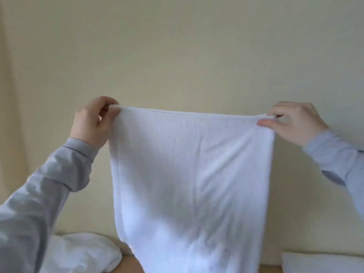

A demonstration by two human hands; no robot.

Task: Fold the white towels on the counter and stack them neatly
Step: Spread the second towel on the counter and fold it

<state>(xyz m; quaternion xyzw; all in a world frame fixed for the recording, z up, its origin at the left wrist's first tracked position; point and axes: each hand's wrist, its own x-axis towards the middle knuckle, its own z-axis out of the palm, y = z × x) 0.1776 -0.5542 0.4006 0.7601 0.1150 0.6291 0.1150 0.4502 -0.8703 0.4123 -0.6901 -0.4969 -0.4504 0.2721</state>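
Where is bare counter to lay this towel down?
Bare counter shows in two slivers only: between the pile and the held towel, and between that towel and the folded towel at right. The middle is hidden behind it; both ends are taken.

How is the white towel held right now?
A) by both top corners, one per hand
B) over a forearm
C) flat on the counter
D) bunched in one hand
A: left hand and right hand each pinch a top corner of the hanging towel.
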